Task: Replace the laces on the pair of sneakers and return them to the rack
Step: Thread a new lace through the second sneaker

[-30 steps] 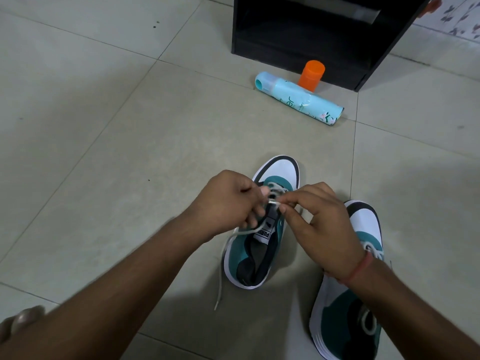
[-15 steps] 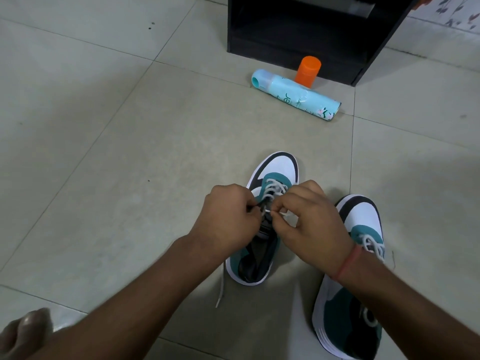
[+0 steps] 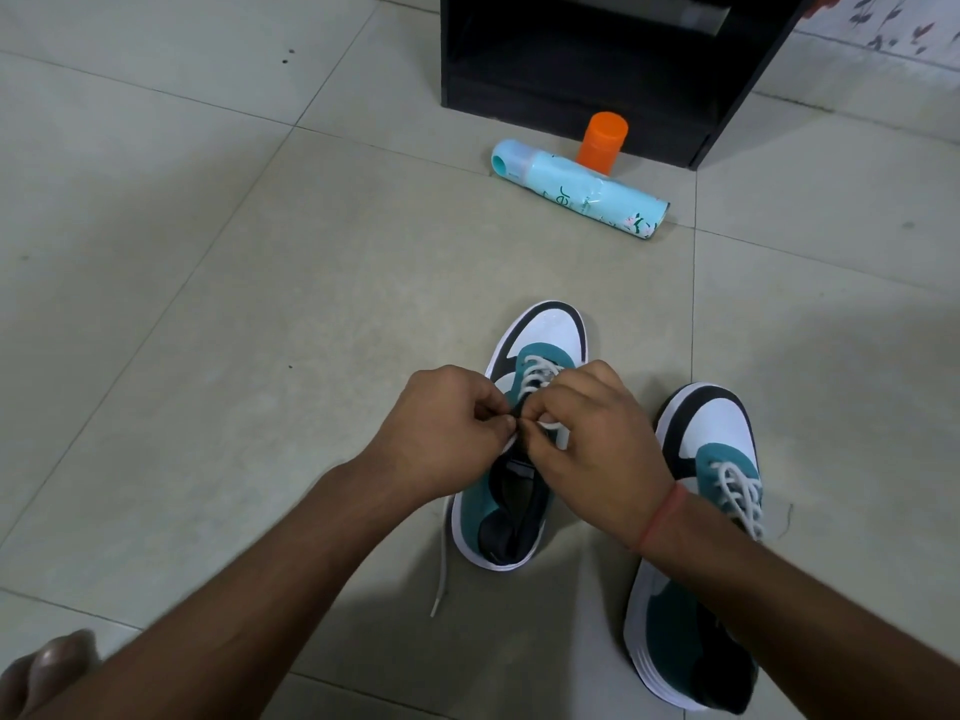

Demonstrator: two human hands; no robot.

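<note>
Two white, teal and black sneakers stand on the tiled floor, toes pointing away from me. Over the left sneaker (image 3: pixel 545 335) both hands meet at the eyelets. My left hand (image 3: pixel 447 428) pinches a white lace (image 3: pixel 441 579) whose loose end trails down onto the floor. My right hand (image 3: pixel 592 439) pinches the same lace where a small loop shows by the tongue. The right sneaker (image 3: pixel 711 439) sits beside my right wrist, its white lace threaded through the eyelets. The black rack (image 3: pixel 597 54) stands open at the top of the view.
A light blue spray can (image 3: pixel 576 192) lies on its side in front of the rack, with an orange cap (image 3: pixel 602 140) upright behind it. My bare toes (image 3: pixel 47 667) show at the bottom left. Pale floor tiles (image 3: pixel 208 304) spread to the left.
Both hands have drawn closer together over the left sneaker's eyelets, and more lacing now shows near its toe. The view has tilted slightly downward.
</note>
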